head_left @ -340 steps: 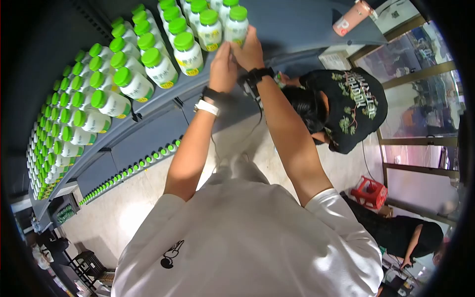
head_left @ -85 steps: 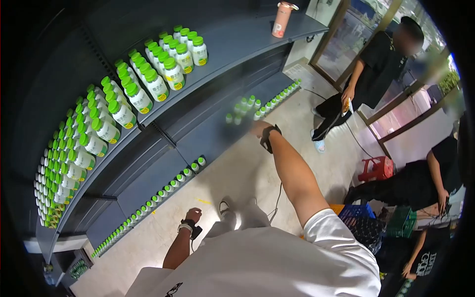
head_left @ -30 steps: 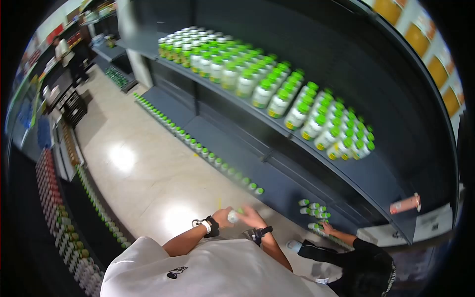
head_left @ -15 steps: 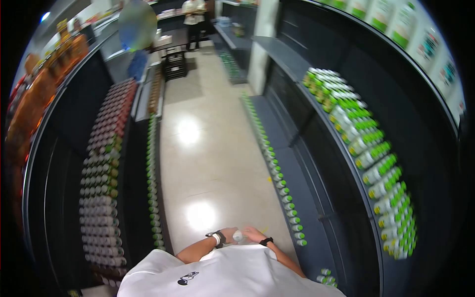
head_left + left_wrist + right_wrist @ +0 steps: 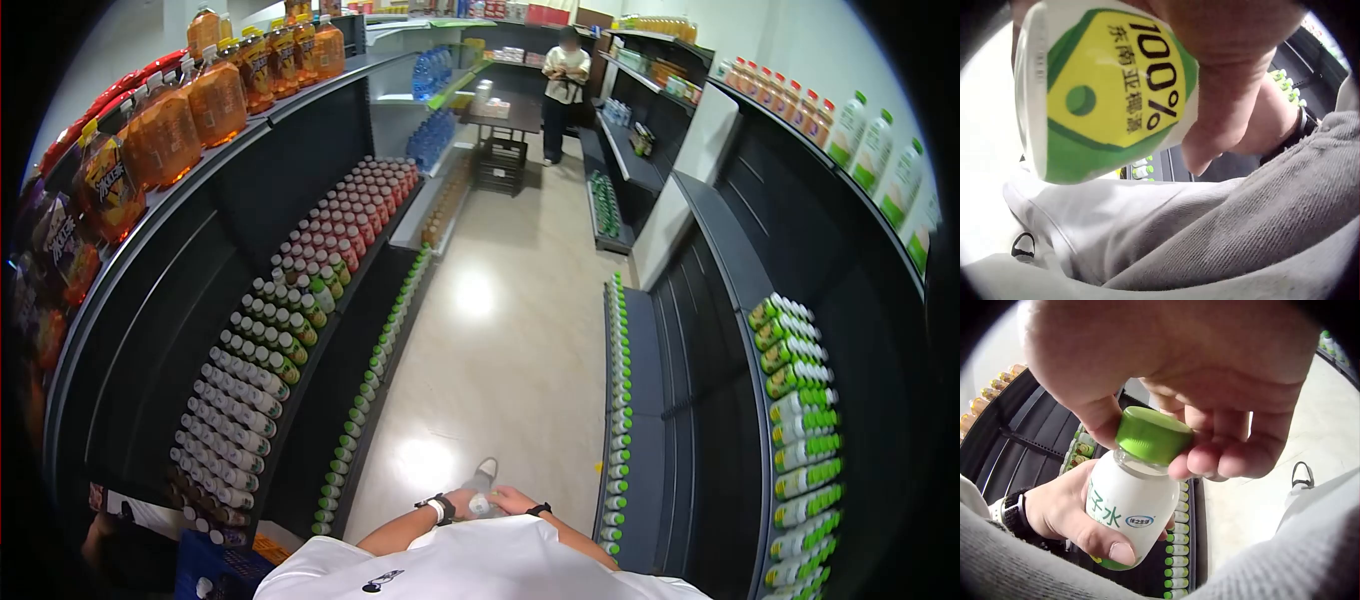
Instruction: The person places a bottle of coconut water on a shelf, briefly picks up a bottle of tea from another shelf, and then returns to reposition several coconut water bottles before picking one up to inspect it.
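Observation:
In front of the waist, a small white bottle (image 5: 480,506) with a green cap (image 5: 1152,434) is held between both hands. My left hand (image 5: 458,502) grips the bottle's body, its thumb across the lower label in the right wrist view. My right hand (image 5: 515,500) pinches the green cap between thumb and fingers; a clear neck band shows just under the cap. Close up in the left wrist view, the bottle's yellow and green label (image 5: 1116,81) reads "100%". There the cap is hidden behind the left hand.
Shelves with rows of green-capped bottles (image 5: 800,455) line the right side, with more along the lower shelf (image 5: 618,430). At left stand red and white bottles (image 5: 350,215) under orange jugs (image 5: 215,95). A person (image 5: 566,80) stands down the aisle. A blue crate (image 5: 205,565) is lower left.
The right hand reached toward lower-shelf bottles while the left hung free; then both hands came together on one bottle. The view has swung from the shelf to face down the aisle.

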`<state>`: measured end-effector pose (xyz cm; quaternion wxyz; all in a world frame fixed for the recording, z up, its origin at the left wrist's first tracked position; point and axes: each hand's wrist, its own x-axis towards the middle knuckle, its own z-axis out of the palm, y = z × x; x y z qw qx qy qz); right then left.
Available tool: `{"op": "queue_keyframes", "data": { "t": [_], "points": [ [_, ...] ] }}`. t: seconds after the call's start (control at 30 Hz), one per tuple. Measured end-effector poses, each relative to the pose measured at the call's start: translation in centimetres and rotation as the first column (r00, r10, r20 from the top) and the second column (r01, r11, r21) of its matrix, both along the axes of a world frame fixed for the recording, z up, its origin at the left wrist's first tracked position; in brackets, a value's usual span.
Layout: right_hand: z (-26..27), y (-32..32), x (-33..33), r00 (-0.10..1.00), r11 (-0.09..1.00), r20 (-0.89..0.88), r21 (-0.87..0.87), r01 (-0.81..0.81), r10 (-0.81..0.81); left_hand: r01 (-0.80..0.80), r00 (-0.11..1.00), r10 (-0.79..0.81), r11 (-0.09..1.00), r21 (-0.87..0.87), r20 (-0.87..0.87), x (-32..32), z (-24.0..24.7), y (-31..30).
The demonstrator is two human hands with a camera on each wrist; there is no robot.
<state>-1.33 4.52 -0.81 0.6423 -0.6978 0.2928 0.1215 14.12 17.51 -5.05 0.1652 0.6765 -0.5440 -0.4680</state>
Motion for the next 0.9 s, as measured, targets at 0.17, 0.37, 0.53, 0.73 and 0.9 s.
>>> {"op": "queue_keyframes", "data": {
  "t": [0.17,0.37,0.53,0.73,0.9],
  "points": [
    [-0.8,-7.4,6.4,0.997,0.994,-0.010,-0.074,-0.081,0.080,-0.070,0.997,0.070,0.997,0.037,0.010,5.5,1.9,-6.5],
    [-0.8,-13.8,9.9,0.999,0.997,0.039,0.070,0.029,-0.031,0.017,0.987,-0.030,0.996,0.086,0.158,10.1,3.3,-14.1],
    [-0.9,-16.9,11.4,0.994,0.980,0.021,0.174,0.101,-0.107,0.025,0.997,-0.035,0.992,0.127,0.070,12.2,3.4,-17.3],
    [-2.4,-19.4,13.5,0.997,0.969,-0.057,0.235,0.071,-0.059,0.088,0.996,-0.089,0.995,0.054,0.029,14.9,-1.2,-19.7],
    [-3.3,-22.1,15.5,0.995,0.974,-0.087,0.216,0.072,-0.054,0.112,0.993,-0.107,0.985,0.131,-0.049,17.4,0.3,-23.4]
  ]
}}
